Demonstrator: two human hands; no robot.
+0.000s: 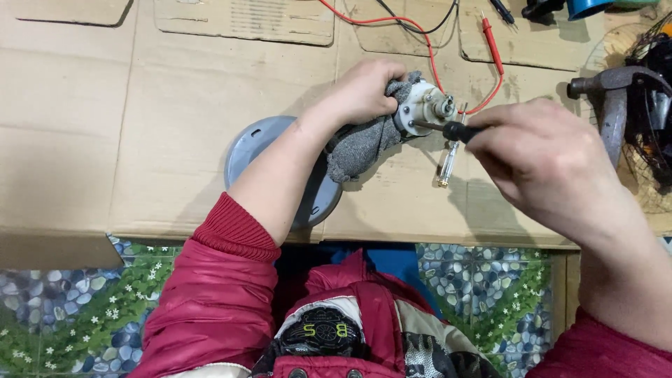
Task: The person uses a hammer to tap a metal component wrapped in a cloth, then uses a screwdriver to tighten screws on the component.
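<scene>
My left hand (364, 89) grips a small white motor (422, 105) wrapped in a grey cloth (364, 143), holding it just above the cardboard. My right hand (542, 157) holds a black-handled screwdriver (448, 129) whose tip touches the motor's white face near its shaft. A clear-handled tester screwdriver (449, 159) lies on the cardboard just below the motor.
A round grey plastic cover (252, 143) lies under my left forearm. Flattened cardboard (175, 126) covers the work surface. Red and black multimeter leads (492, 43) run along the top. A hammer (610, 94) and a wire fan guard (654, 105) sit at the right.
</scene>
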